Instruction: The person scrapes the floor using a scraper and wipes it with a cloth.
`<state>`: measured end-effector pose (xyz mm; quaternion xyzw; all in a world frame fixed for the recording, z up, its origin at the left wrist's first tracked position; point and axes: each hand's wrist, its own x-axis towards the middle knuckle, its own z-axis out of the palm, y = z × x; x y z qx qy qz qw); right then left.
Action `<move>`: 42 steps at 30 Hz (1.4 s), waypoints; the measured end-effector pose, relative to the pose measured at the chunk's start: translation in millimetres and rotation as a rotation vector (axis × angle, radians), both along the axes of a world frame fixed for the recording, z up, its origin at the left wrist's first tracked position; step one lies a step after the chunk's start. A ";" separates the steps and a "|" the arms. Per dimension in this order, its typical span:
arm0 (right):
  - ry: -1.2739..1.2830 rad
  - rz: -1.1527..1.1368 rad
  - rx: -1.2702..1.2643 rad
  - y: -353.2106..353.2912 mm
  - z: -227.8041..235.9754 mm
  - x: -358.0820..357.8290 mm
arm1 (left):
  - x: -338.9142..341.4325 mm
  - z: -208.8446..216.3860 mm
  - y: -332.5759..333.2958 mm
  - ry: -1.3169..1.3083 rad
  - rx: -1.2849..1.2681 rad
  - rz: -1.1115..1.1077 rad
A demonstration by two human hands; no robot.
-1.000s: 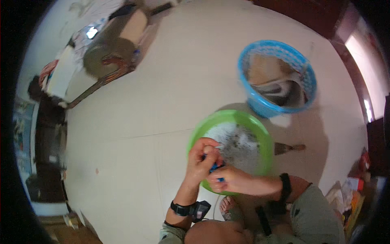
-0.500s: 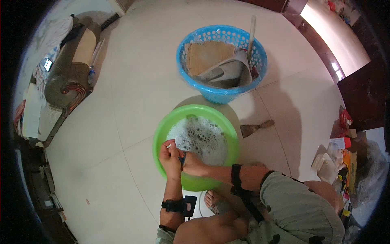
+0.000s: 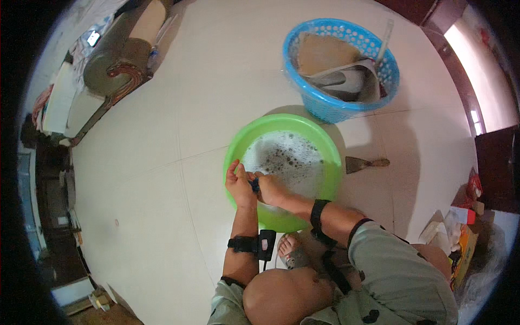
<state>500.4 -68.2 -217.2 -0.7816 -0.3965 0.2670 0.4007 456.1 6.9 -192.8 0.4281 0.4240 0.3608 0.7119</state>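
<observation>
My left hand (image 3: 240,186) and my right hand (image 3: 272,190) meet over the near left part of a green basin (image 3: 337,172). The basin holds water covered in white suds (image 3: 290,160) with dark bubbles. Between the hands shows a small dark blue thing (image 3: 254,184), mostly covered by my fingers; its kind cannot be made out. My right hand is closed around it, with the back of the hand up. The left hand presses against its other side, fingers curled.
Beyond the basin stands a blue perforated basket (image 3: 330,111) holding cardboard (image 3: 325,53) and a grey-white piece. A scraper (image 3: 367,163) lies on the tiled floor, right of the basin. Packages and plastic (image 3: 468,238) crowd the right edge; a sofa (image 3: 111,67) is at upper left.
The view has shifted, so basin, basket and scraper sit farther up and right in the picture. Both hands stay together over the basin, still on the dark blue thing.
</observation>
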 end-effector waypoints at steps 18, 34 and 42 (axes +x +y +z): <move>0.631 0.296 -0.154 -39.4 67.3 93.8 | -24.9 45.0 19.7 -0.218 -0.415 -0.513; -0.080 0.645 -0.440 -98.6 87.1 159.2 | -33.6 53.6 19.6 0.127 0.200 -0.620; -0.336 0.550 -0.722 -183.9 176.0 215.0 | -22.4 70.2 30.7 0.090 0.206 -0.379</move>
